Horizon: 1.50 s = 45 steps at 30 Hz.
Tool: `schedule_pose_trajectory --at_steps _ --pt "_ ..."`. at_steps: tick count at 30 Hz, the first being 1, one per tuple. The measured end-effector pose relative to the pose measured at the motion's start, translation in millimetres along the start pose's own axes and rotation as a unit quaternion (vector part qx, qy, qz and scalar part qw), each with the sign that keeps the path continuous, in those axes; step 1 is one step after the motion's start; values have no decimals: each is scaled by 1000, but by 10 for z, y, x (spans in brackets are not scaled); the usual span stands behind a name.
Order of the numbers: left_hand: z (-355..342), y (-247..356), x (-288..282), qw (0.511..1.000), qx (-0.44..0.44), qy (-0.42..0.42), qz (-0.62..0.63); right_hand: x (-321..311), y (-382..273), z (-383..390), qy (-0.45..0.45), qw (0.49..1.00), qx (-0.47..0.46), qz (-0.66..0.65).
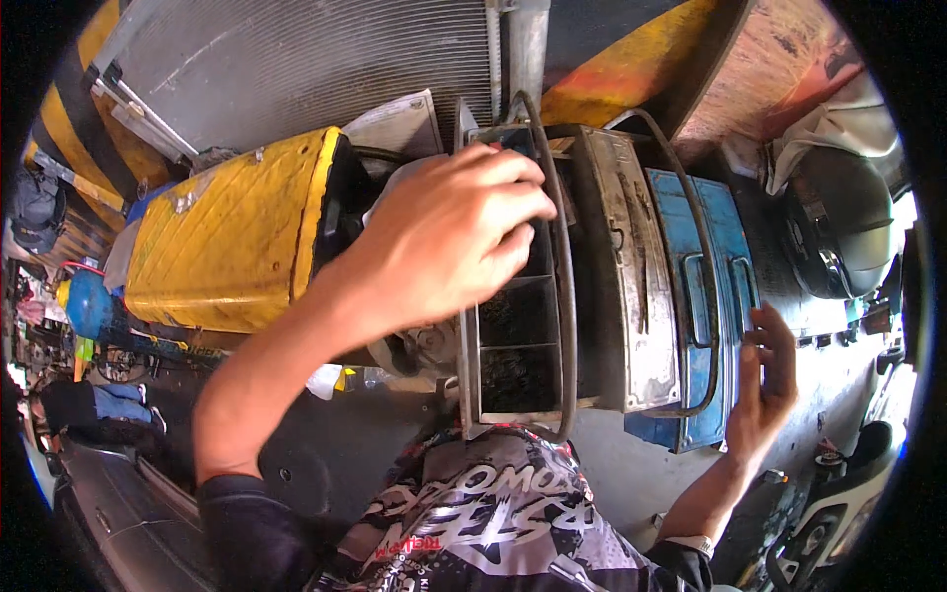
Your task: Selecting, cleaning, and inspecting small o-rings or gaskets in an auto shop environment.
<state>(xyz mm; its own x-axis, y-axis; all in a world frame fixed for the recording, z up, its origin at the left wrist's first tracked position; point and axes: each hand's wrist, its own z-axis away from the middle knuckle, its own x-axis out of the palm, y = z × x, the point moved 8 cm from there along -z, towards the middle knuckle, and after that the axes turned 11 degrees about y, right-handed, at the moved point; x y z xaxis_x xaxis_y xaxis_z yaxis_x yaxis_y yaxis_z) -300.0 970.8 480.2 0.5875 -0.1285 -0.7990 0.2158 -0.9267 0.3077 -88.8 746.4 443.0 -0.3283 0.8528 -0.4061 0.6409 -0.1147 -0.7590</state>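
Divided metal tray [470,380] sits beneath the left hand [464,232], which hides its far compartments from me; I can't tell whether that hand grips anything. The right hand [767,380], loosely open, is beside the blue box [726,296].

We see grimy metal in the compartmented tray [471,385], scuffed metal on the grey lid [621,266], smooth blue-painted metal panels [730,222], a glossy helmet [853,217] and creased pale cloth [838,128].

Left forearm [314,314]: angled far and right.
Left hand [466,225]: back upward, fingers curled, grasp hidden.
Right hand [764,383]: nearer, at right; fingers loosely bent, parted.
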Motion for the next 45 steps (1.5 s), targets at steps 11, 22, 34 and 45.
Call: schedule_pose_trajectory --at_steps 11,22,34,45 --pt "1823 -44 -169 832 -302 244 396 1464 -1742 663 -538 700 -460 97" --pt "2567 -133 460 694 -447 168 539 1999 -1364 1149 -670 491 -442 337" --pt "2577 -174 647 745 -430 72 504 2054 -1306 1108 -618 554 -409 379" --pt "2600 -65 736 706 -415 35 573 2067 -1205 1103 -623 610 -357 335"
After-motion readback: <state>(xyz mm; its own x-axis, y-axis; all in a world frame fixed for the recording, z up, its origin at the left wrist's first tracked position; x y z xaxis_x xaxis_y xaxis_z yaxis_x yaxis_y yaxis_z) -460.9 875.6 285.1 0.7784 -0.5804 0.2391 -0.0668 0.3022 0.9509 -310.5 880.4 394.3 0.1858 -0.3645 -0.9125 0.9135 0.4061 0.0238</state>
